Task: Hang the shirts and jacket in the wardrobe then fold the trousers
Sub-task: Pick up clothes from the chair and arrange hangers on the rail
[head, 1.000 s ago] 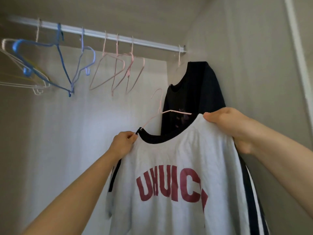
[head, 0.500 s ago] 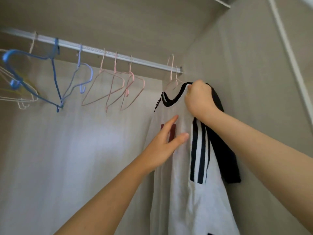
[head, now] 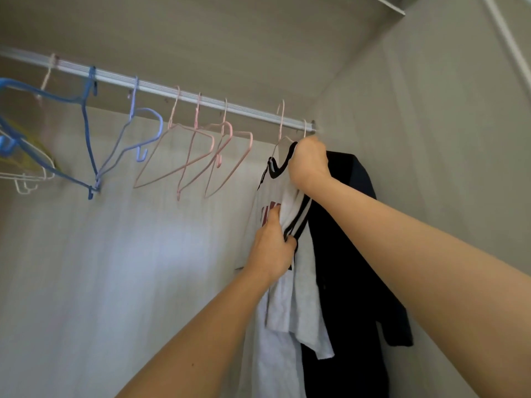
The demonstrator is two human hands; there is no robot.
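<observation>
The white shirt (head: 290, 297), with black trim at the neck, black stripes on the sleeve and red letters on the front, hangs on a pink hanger (head: 280, 133) whose hook sits over the rail (head: 201, 96), near the rail's right end, at about 1 o'clock in the view. The right hand (head: 309, 163) is at the top of this shirt; its fingers are curled closed around the neck and shoulder cloth, just under the rail. At about 7 o'clock from it, the left hand (head: 273, 248) grips a bunch of the white cloth together with the striped sleeve, the thumb on the front side and the other fingers folded around the fabric. The lower part of the shirt falls loose toward 6 o'clock. Directly behind it, at about 5 o'clock from the right hand, a dark shirt (head: 353, 254) hangs against the side wall (head: 431, 139) of the wardrobe, touching the white one. At 9 o'clock from the right hand three empty pink hangers (head: 201, 156) hang on the rail, tilted and overlapping. Farther toward 9 o'clock are blue hangers (head: 92, 133), and at the left edge some white hangers (head: 26, 179), partly cut off by the frame
</observation>
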